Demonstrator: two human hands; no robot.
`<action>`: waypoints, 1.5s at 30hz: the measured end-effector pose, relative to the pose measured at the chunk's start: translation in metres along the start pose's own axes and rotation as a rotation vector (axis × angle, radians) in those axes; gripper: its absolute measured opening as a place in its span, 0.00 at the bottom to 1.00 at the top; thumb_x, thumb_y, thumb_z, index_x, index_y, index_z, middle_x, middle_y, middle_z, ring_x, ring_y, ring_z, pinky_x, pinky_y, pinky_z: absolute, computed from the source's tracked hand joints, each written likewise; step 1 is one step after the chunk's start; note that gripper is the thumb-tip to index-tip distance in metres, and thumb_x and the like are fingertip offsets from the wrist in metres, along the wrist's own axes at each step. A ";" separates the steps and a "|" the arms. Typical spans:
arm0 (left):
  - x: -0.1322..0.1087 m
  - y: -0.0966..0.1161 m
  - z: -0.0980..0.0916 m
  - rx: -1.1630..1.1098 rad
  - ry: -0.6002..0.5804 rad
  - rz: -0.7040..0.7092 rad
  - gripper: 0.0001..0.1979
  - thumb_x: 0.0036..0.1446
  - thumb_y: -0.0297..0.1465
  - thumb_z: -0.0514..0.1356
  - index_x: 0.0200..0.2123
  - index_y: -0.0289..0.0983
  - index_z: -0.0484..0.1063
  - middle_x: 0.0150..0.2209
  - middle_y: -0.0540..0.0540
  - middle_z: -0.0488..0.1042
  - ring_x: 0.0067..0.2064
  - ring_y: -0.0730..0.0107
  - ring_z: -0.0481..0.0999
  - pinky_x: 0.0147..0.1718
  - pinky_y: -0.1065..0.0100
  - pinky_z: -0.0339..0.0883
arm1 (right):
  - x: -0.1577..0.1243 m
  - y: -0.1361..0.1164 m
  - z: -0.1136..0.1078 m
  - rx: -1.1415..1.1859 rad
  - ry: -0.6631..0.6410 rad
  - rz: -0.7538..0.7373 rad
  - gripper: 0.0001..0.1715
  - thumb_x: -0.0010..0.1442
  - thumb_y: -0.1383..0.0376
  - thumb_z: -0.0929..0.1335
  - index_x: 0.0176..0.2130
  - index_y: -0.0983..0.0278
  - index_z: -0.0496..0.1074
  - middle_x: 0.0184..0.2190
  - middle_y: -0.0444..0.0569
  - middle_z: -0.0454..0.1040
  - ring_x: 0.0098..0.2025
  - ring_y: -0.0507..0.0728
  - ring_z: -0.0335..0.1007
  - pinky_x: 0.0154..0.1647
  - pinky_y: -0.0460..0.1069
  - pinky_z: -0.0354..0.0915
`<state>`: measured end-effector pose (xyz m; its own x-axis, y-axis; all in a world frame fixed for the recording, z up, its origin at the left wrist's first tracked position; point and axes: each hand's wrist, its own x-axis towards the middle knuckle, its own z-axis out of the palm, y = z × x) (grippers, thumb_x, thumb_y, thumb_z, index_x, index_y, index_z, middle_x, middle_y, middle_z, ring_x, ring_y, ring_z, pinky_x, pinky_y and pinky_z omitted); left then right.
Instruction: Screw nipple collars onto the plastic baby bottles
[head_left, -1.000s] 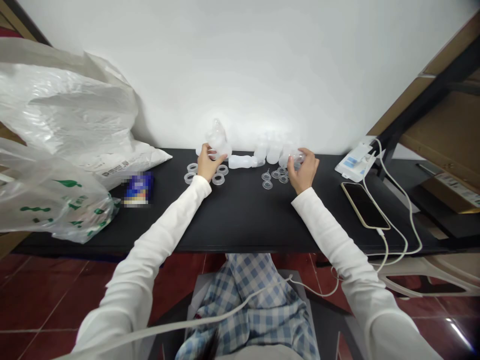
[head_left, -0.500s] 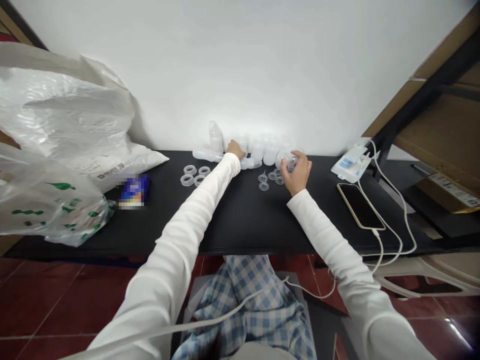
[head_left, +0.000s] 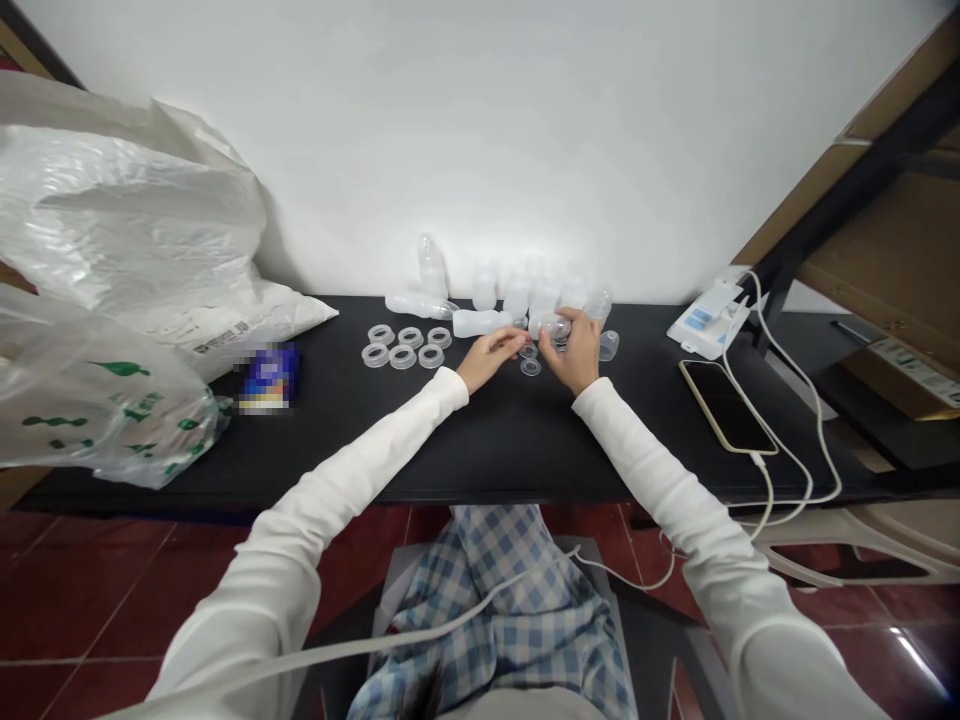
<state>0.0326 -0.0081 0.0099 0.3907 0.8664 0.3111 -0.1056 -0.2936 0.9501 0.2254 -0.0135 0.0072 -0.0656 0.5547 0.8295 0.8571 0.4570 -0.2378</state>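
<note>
Clear plastic bottles (head_left: 516,297) stand lined up, rings (head_left: 402,357) lie grouped; right hand (head_left: 576,350) pinches a clear cap (head_left: 551,326), left hand (head_left: 491,357) open beside it.

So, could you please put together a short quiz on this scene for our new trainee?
1. Which hand grips the clear plastic piece?
2. How many clear rings lie on the black table to the left of the hands?
3. True or false: the phone lies to the right of the hands, with a white cable attached at its near end.

Key: 1. The right hand. 2. Six. 3. True.
</note>
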 end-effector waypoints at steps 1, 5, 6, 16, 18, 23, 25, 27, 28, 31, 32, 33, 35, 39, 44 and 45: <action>-0.006 -0.001 0.004 -0.050 0.015 -0.005 0.24 0.53 0.53 0.66 0.37 0.37 0.76 0.38 0.45 0.79 0.42 0.65 0.77 0.41 0.66 0.70 | -0.001 -0.001 0.001 0.010 -0.028 0.003 0.21 0.64 0.51 0.65 0.48 0.63 0.66 0.43 0.55 0.76 0.44 0.63 0.72 0.49 0.58 0.65; -0.012 0.000 0.010 -0.149 0.112 0.014 0.23 0.47 0.51 0.72 0.32 0.38 0.75 0.33 0.50 0.75 0.38 0.71 0.74 0.40 0.68 0.69 | -0.004 -0.006 0.003 0.052 -0.135 0.039 0.18 0.64 0.50 0.65 0.41 0.61 0.66 0.37 0.52 0.74 0.39 0.61 0.69 0.47 0.58 0.64; -0.011 0.000 0.010 -0.167 0.117 0.011 0.23 0.46 0.51 0.72 0.31 0.38 0.75 0.32 0.50 0.74 0.37 0.71 0.74 0.40 0.68 0.69 | -0.004 -0.007 0.003 0.061 -0.149 0.051 0.17 0.64 0.49 0.65 0.39 0.60 0.65 0.35 0.50 0.74 0.38 0.60 0.68 0.47 0.58 0.64; -0.013 -0.005 0.007 -0.415 0.194 -0.167 0.16 0.50 0.40 0.71 0.27 0.37 0.70 0.31 0.50 0.73 0.39 0.71 0.75 0.49 0.64 0.70 | -0.003 -0.017 0.007 0.059 -0.228 -0.014 0.21 0.66 0.46 0.66 0.37 0.61 0.69 0.29 0.47 0.71 0.35 0.59 0.65 0.43 0.55 0.62; -0.012 -0.004 0.006 -0.432 0.218 -0.146 0.16 0.53 0.37 0.69 0.25 0.37 0.65 0.27 0.52 0.68 0.35 0.74 0.73 0.44 0.67 0.70 | -0.003 -0.019 0.008 0.075 -0.248 -0.078 0.21 0.67 0.47 0.66 0.41 0.62 0.71 0.33 0.50 0.73 0.38 0.60 0.67 0.44 0.55 0.63; -0.007 -0.002 -0.001 -0.385 0.280 -0.175 0.17 0.55 0.35 0.66 0.24 0.38 0.60 0.25 0.53 0.60 0.28 0.76 0.65 0.31 0.72 0.65 | 0.001 -0.017 0.002 0.118 -0.386 -0.312 0.17 0.69 0.58 0.65 0.53 0.61 0.73 0.47 0.57 0.77 0.51 0.64 0.70 0.50 0.59 0.65; -0.005 -0.001 -0.004 -0.356 0.272 -0.170 0.17 0.55 0.35 0.66 0.24 0.38 0.60 0.25 0.53 0.61 0.28 0.76 0.65 0.29 0.73 0.64 | 0.003 -0.012 -0.003 0.103 -0.433 -0.380 0.17 0.69 0.65 0.63 0.55 0.59 0.73 0.53 0.57 0.76 0.57 0.64 0.69 0.53 0.60 0.65; -0.004 0.000 -0.006 -0.343 0.255 -0.152 0.17 0.54 0.36 0.67 0.24 0.38 0.61 0.25 0.52 0.62 0.28 0.75 0.65 0.28 0.73 0.64 | 0.005 -0.008 -0.007 0.082 -0.455 -0.438 0.22 0.69 0.70 0.60 0.56 0.57 0.74 0.57 0.55 0.75 0.61 0.63 0.67 0.55 0.60 0.63; -0.004 0.001 -0.007 -0.335 0.247 -0.142 0.17 0.53 0.36 0.67 0.23 0.38 0.62 0.25 0.52 0.62 0.28 0.75 0.65 0.28 0.73 0.63 | 0.006 -0.007 -0.009 0.075 -0.464 -0.457 0.24 0.68 0.72 0.59 0.56 0.57 0.73 0.59 0.54 0.74 0.62 0.62 0.67 0.56 0.60 0.63; -0.005 0.002 -0.010 -0.294 0.243 -0.106 0.18 0.52 0.40 0.69 0.23 0.38 0.64 0.24 0.52 0.64 0.28 0.74 0.66 0.28 0.72 0.64 | 0.007 -0.010 -0.014 0.069 -0.486 -0.447 0.20 0.70 0.67 0.60 0.56 0.56 0.73 0.59 0.53 0.75 0.61 0.62 0.68 0.56 0.59 0.62; -0.005 0.002 -0.010 -0.276 0.249 -0.087 0.19 0.51 0.42 0.70 0.23 0.38 0.65 0.25 0.51 0.65 0.29 0.74 0.67 0.29 0.71 0.65 | 0.007 -0.013 -0.014 0.069 -0.480 -0.418 0.18 0.70 0.63 0.62 0.56 0.57 0.72 0.58 0.54 0.75 0.60 0.63 0.68 0.56 0.59 0.62; -0.006 0.002 -0.010 -0.257 0.255 -0.066 0.20 0.50 0.44 0.71 0.24 0.38 0.66 0.25 0.51 0.67 0.29 0.73 0.67 0.31 0.70 0.66 | 0.006 -0.016 -0.015 0.067 -0.462 -0.381 0.19 0.69 0.58 0.64 0.57 0.58 0.71 0.58 0.55 0.75 0.59 0.64 0.68 0.56 0.59 0.61; -0.007 0.002 -0.009 -0.218 0.258 -0.016 0.22 0.47 0.49 0.72 0.25 0.38 0.69 0.26 0.51 0.69 0.31 0.72 0.69 0.35 0.69 0.68 | 0.004 -0.022 -0.015 0.052 -0.406 -0.288 0.28 0.67 0.49 0.65 0.59 0.62 0.68 0.57 0.58 0.74 0.58 0.66 0.68 0.56 0.60 0.59; -0.009 0.005 -0.004 -0.122 0.214 0.081 0.25 0.45 0.53 0.72 0.27 0.39 0.72 0.28 0.50 0.70 0.34 0.70 0.71 0.39 0.67 0.67 | 0.003 -0.026 -0.013 0.004 -0.338 -0.088 0.31 0.68 0.45 0.62 0.56 0.65 0.67 0.46 0.57 0.77 0.48 0.65 0.70 0.53 0.60 0.59; -0.010 0.011 -0.001 -0.094 0.248 0.102 0.25 0.45 0.54 0.71 0.27 0.39 0.72 0.28 0.50 0.71 0.35 0.69 0.71 0.41 0.66 0.66 | 0.003 -0.020 -0.009 0.072 -0.385 -0.053 0.27 0.71 0.46 0.60 0.50 0.65 0.71 0.36 0.53 0.79 0.36 0.60 0.71 0.46 0.56 0.63; -0.011 0.012 -0.001 -0.092 0.258 0.094 0.25 0.45 0.54 0.72 0.26 0.39 0.71 0.28 0.51 0.70 0.34 0.69 0.70 0.40 0.67 0.66 | 0.004 -0.019 -0.008 0.093 -0.384 -0.070 0.28 0.71 0.46 0.60 0.52 0.65 0.71 0.38 0.54 0.79 0.37 0.60 0.72 0.46 0.56 0.63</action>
<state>0.0266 -0.0209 0.0180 0.1306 0.9149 0.3820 -0.2178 -0.3494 0.9113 0.2129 -0.0260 0.0188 -0.3235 0.7314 0.6003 0.7948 0.5543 -0.2471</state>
